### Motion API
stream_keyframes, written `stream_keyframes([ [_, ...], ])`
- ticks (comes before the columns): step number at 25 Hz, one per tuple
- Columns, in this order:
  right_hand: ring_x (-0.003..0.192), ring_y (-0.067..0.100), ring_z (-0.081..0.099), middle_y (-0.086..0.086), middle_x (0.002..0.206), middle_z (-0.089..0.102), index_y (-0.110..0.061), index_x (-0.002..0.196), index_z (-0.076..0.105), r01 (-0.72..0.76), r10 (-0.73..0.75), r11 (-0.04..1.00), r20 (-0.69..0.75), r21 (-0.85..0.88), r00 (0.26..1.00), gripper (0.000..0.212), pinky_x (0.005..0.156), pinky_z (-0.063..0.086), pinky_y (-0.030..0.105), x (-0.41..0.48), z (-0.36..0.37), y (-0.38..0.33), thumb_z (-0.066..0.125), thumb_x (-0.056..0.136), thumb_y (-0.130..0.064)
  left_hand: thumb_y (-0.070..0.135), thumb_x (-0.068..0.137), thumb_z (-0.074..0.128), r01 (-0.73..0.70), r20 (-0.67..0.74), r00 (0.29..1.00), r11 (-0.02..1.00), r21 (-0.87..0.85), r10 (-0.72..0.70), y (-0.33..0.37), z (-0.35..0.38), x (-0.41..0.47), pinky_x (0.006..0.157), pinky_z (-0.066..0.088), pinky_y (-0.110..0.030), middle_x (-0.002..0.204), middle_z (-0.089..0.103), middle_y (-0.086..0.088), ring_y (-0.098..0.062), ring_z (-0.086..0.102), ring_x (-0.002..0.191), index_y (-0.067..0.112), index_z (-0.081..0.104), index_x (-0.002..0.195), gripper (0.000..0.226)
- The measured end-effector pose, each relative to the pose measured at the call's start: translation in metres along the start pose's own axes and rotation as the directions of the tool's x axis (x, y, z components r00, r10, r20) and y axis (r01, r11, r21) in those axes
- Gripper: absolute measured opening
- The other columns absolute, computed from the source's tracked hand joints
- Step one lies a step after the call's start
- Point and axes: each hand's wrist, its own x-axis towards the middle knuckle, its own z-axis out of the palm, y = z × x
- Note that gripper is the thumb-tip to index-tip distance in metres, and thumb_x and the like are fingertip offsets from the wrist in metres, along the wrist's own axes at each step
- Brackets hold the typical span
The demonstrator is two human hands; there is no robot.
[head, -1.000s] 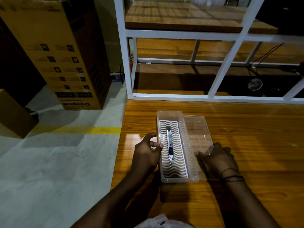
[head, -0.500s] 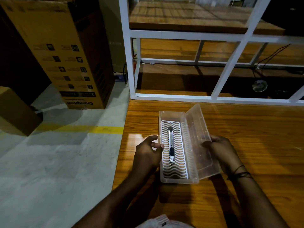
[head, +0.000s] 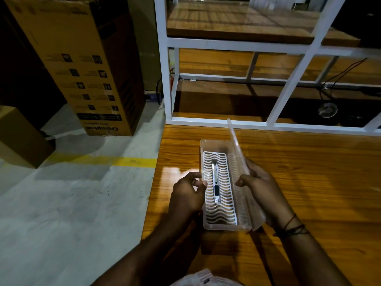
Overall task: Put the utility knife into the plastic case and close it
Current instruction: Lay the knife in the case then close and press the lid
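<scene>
**Knife in case, lid up on edge**

The slim silver utility knife point(head: 215, 183) lies lengthwise on the white wavy insert point(head: 226, 203) inside the clear rectangular plastic case point(head: 208, 145) on the glossy wooden counter point(head: 309, 182). The left hand point(head: 186, 195) has its grip curled on the case's left wall. The right hand point(head: 261, 193) pinches the clear plastic lid point(head: 237, 145), which stands nearly upright along the right side.

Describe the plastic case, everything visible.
The plastic case is a clear, long rectangular box lying open on the wooden table. Its lid stands roughly upright along the right edge, gripped by the right hand. The left hand holds the left wall. A white wavy-slotted insert lines the bottom, and the utility knife lies lengthwise on it.
</scene>
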Motion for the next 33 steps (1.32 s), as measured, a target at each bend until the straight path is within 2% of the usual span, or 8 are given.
stream_keyframes([
  [5, 0.123, 0.013, 0.057, -0.007, 0.149, 0.05, -0.047, 0.146, 0.041, 0.047, -0.042, 0.985, 0.032, -0.164, 0.999, 0.075, 0.085, 0.057, 0.03, 0.001, 0.021, 0.021, 0.078, 0.081, -0.044, 0.049, 0.09, 0.066, 0.0, 0.012, 1.0, 1.0, -0.016, 0.0, 0.001, -0.003, -0.001, 0.071, 0.064, -0.047, 0.09, 0.074, 0.008, -0.016, 0.076, 0.079, 0.035, 0.07, 0.111, 0.026],
  [7, 0.14, 0.019, 0.041, -0.004, 0.16, 0.035, -0.063, 0.142, 0.032, 0.047, -0.053, 0.921, -0.006, -0.386, 0.999, 0.086, 0.102, 0.049, 0.046, 0.003, 0.028, 0.033, 0.07, 0.066, -0.079, 0.051, 0.087, 0.067, 0.009, 0.013, 1.0, 1.0, -0.03, -0.009, 0.0, -0.003, -0.001, 0.069, 0.065, -0.047, 0.09, 0.074, 0.008, -0.017, 0.077, 0.076, 0.038, 0.07, 0.11, 0.027],
  [9, 0.146, 0.033, 0.029, 0.003, 0.163, 0.024, -0.066, 0.144, 0.024, -0.001, -0.028, 0.785, -0.038, -0.62, 0.999, 0.09, 0.114, 0.029, 0.059, 0.004, 0.036, 0.04, 0.053, 0.063, -0.093, 0.045, 0.09, 0.068, 0.034, 0.018, 0.999, 0.998, -0.06, -0.033, 0.001, -0.005, -0.001, 0.066, 0.066, -0.042, 0.093, 0.074, 0.009, -0.015, 0.077, 0.077, 0.041, 0.072, 0.106, 0.017],
  [13, 0.148, 0.038, 0.013, 0.012, 0.167, 0.003, -0.054, 0.151, 0.023, -0.017, -0.066, 0.586, -0.068, -0.81, 0.995, 0.082, 0.116, 0.013, 0.057, -0.003, 0.045, 0.045, 0.046, 0.078, -0.083, 0.025, 0.1, 0.065, 0.065, 0.035, 0.998, 0.986, -0.151, -0.06, 0.001, -0.008, -0.003, 0.056, 0.062, -0.022, 0.1, 0.075, 0.008, -0.01, 0.076, 0.078, 0.034, 0.076, 0.114, 0.02],
  [17, 0.146, 0.038, 0.014, 0.012, 0.167, 0.002, -0.051, 0.151, 0.024, -0.002, -0.113, 0.503, -0.068, -0.864, 0.991, 0.08, 0.116, 0.015, 0.056, -0.003, 0.046, 0.055, 0.043, 0.08, -0.082, 0.027, 0.103, 0.058, 0.056, 0.024, 0.998, 0.982, -0.178, -0.053, 0.0, -0.008, -0.005, 0.073, 0.067, -0.041, 0.105, 0.078, 0.011, -0.012, 0.078, 0.089, 0.039, 0.077, 0.113, 0.025],
  [24, 0.144, 0.036, 0.019, 0.011, 0.167, 0.009, -0.045, 0.152, 0.029, 0.034, -0.171, 0.513, -0.063, -0.858, 0.983, 0.07, 0.115, 0.019, 0.052, -0.002, 0.047, 0.055, 0.049, 0.089, -0.067, 0.033, 0.099, 0.065, 0.038, 0.001, 0.999, 0.988, -0.149, -0.038, -0.005, -0.005, -0.002, 0.087, 0.064, -0.04, 0.106, 0.079, 0.011, -0.009, 0.076, 0.094, 0.028, 0.077, 0.121, 0.025],
  [29, 0.139, 0.037, 0.027, 0.011, 0.164, 0.02, -0.037, 0.152, 0.036, 0.042, -0.211, 0.515, -0.079, -0.856, 0.974, 0.066, 0.114, 0.029, 0.049, 0.003, 0.044, 0.058, 0.043, 0.091, -0.062, 0.032, 0.098, 0.066, 0.048, -0.018, 0.999, 0.991, -0.124, -0.051, -0.007, -0.001, -0.002, 0.082, 0.06, -0.03, 0.096, 0.076, 0.014, -0.001, 0.072, 0.09, 0.03, 0.076, 0.111, 0.017],
  [33, 0.136, 0.037, 0.034, 0.011, 0.16, 0.028, -0.035, 0.15, 0.04, 0.097, -0.285, 0.546, -0.076, -0.832, 0.956, 0.06, 0.105, 0.044, 0.047, 0.004, 0.043, 0.067, 0.047, 0.093, -0.056, 0.035, 0.105, 0.054, 0.04, -0.007, 0.999, 0.997, -0.068, -0.041, 0.0, 0.005, -0.008, 0.077, 0.054, -0.027, 0.095, 0.073, 0.008, -0.014, 0.073, 0.093, 0.026, 0.065, 0.123, 0.023],
])
